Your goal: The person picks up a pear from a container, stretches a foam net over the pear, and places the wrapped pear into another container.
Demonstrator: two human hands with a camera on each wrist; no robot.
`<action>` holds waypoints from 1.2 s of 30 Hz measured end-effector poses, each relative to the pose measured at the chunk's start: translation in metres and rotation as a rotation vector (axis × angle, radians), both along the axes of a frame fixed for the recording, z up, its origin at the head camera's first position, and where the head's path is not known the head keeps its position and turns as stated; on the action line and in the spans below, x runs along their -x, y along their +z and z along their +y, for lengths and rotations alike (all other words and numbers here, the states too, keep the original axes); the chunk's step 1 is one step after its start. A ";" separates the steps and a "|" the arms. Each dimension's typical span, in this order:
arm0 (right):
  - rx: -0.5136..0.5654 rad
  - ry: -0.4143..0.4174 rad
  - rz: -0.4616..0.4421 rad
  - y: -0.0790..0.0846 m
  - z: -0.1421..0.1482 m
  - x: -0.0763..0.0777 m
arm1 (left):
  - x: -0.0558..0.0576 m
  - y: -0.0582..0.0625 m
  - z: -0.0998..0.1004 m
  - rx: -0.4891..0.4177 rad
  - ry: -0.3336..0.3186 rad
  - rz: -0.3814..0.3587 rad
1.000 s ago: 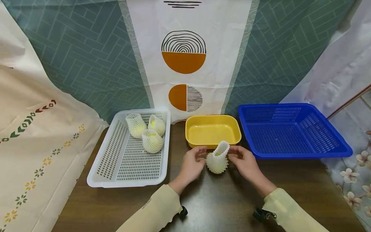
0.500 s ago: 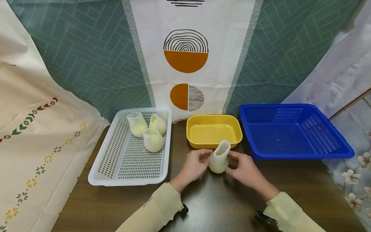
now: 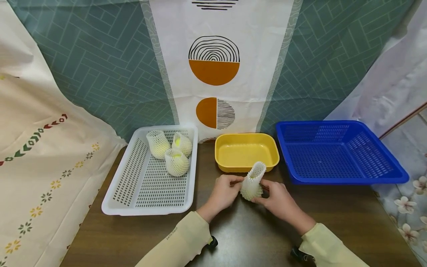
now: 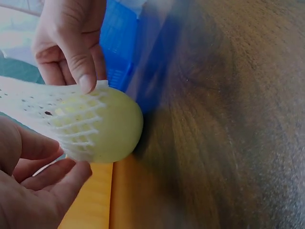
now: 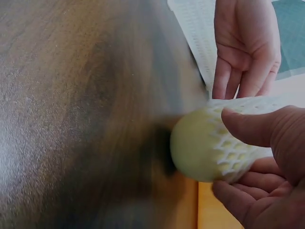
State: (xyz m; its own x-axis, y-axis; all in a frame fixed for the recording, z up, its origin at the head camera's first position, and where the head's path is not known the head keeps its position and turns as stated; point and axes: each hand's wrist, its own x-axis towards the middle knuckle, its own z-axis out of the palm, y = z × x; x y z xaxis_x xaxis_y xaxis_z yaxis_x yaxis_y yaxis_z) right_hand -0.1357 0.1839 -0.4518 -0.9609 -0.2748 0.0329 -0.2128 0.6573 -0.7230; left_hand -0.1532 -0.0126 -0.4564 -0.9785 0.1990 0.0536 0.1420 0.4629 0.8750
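A pale yellow-green round fruit [image 4: 125,126] stands near the table's middle, partly inside a white foam net sleeve [image 3: 256,173]. The sleeve's narrow open end sticks up above it. Both wrist views show the fruit's lower part bare and the net's edge around its middle. From the left, my left hand [image 3: 224,191] pinches the net's edge between thumb and fingers. On the other side, my right hand [image 3: 279,196] grips the net, its thumb [image 5: 248,126] lying on the mesh. Its other fingers are partly hidden behind the net.
A white perforated basket [image 3: 146,205] at left holds three more fruits in foam nets [image 3: 176,163]. Just behind my hands sits a yellow tray [image 3: 247,167]. To the right is a blue perforated basket [image 3: 347,180]. A patterned cloth [image 3: 213,22] hangs behind the brown table [image 3: 247,237].
My hands have closed in on the netted fruit and now hold the sleeve. The sleeve's lower edge has risen, baring the fruit's bottom. Baskets and tray stay put.
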 end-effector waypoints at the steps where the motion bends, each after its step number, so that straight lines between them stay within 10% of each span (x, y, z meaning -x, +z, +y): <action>1: 0.005 -0.007 -0.007 -0.001 -0.001 0.000 | 0.000 -0.001 0.000 -0.003 0.003 -0.006; 19: 0.247 0.045 -0.153 -0.017 -0.005 0.012 | 0.003 -0.005 -0.010 0.041 0.209 -0.059; 30: 0.220 0.184 -0.308 0.004 0.012 0.023 | 0.005 -0.009 -0.015 -0.078 0.256 -0.054; 36: 0.247 0.021 -0.321 0.004 0.007 0.023 | 0.005 -0.009 -0.013 -0.049 0.281 -0.015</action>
State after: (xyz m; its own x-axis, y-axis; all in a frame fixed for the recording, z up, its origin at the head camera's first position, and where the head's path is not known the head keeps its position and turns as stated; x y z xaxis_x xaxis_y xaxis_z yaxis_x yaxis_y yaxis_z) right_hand -0.1589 0.1911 -0.4474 -0.9274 -0.3160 -0.2002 0.0378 0.4533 -0.8905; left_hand -0.1578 -0.0252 -0.4656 -0.9957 -0.0823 0.0415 0.0011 0.4394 0.8983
